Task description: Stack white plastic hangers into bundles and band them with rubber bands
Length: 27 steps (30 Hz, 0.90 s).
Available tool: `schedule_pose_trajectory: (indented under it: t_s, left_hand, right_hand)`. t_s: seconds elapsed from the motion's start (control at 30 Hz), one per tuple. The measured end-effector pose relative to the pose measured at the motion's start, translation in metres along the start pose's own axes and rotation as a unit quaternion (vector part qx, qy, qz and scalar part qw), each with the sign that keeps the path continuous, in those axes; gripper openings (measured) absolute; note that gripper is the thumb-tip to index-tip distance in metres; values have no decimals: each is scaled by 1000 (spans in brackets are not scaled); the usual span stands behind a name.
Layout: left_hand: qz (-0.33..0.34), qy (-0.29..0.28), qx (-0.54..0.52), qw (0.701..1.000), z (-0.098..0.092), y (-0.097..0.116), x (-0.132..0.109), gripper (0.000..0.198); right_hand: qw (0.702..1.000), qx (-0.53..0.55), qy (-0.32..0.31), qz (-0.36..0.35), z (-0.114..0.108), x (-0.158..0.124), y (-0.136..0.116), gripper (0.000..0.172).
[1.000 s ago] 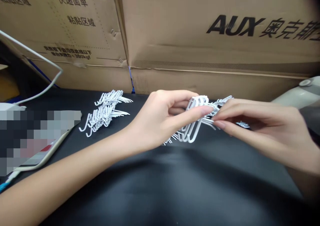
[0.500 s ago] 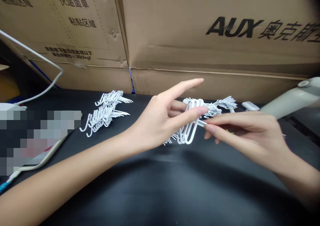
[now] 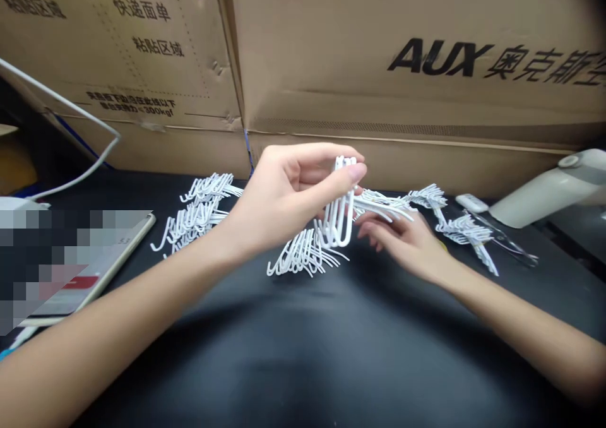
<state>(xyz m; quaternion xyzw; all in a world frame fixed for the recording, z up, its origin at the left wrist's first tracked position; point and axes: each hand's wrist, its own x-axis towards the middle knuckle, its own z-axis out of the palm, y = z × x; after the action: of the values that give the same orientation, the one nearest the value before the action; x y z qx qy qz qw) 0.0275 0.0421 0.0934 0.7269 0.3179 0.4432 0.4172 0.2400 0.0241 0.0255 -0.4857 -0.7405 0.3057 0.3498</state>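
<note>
My left hand (image 3: 284, 194) is closed around a bundle of white wire hooks (image 3: 337, 219), thumb on the near side. Their bent loops hang down side by side, and their straight stems point right. My right hand (image 3: 416, 248) is low behind those stems, beside a pile of white hooks (image 3: 379, 199). Its fingers are loosely bent and apart, with no hook visible in them; the fingertips are partly hidden. Just below the held bundle, another group of white hooks (image 3: 298, 254) lies fanned out on the black table (image 3: 293, 352).
More white hooks (image 3: 194, 223) lie at the left, and others (image 3: 466, 229) at the right beside a clear plastic bag (image 3: 516, 251). Cardboard boxes (image 3: 331, 68) stand along the back. A phone-like device (image 3: 113, 251) is at the left, a pale cylinder (image 3: 544, 191) at the right.
My right hand has let go of the hook stem it pinched and moved down behind the bundle. My left hand has moved slightly left and up with the hooks, its index finger now curled in.
</note>
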Motion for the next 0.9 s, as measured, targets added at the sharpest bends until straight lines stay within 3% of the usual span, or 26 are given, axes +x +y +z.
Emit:
schedule_pose_trajectory:
  t_s: [0.1, 0.27, 0.4, 0.53, 0.6, 0.7, 0.8, 0.9]
  left_hand:
    - [-6, -3, -17, 1000, 1, -1, 0, 29]
    - [-2, -4, -30, 1000, 5, -2, -2, 28]
    - [-2, -8, -24, 1000, 5, -2, -2, 29]
    - [3, -12, -19, 1000, 5, -2, -3, 32]
    - [4, -17, -13, 1000, 5, -2, -4, 32]
    - [7, -24, 4, 1000, 5, -2, -4, 30]
    - [12, -27, 19, 999, 5, 0, -6, 30]
    - [21, -30, 29, 999, 8, 3, -9, 31]
  right_hand:
    - [989, -100, -97, -56, 17, 0, 16, 22]
    - [980, -116, -119, -108, 24, -1, 27, 20]
    - [965, -182, -177, -66, 5, 3, 23, 16]
    - [933, -246, -263, 17, -29, 6, 14, 17]
    - [927, -252, -277, 34, -48, 7, 8, 19]
    - [941, -222, -252, 45, -76, 4, -5, 26]
    - [970, -185, -148, 58, -97, -4, -21, 27]
    - [983, -167, -57, 58, -102, -15, -36, 28]
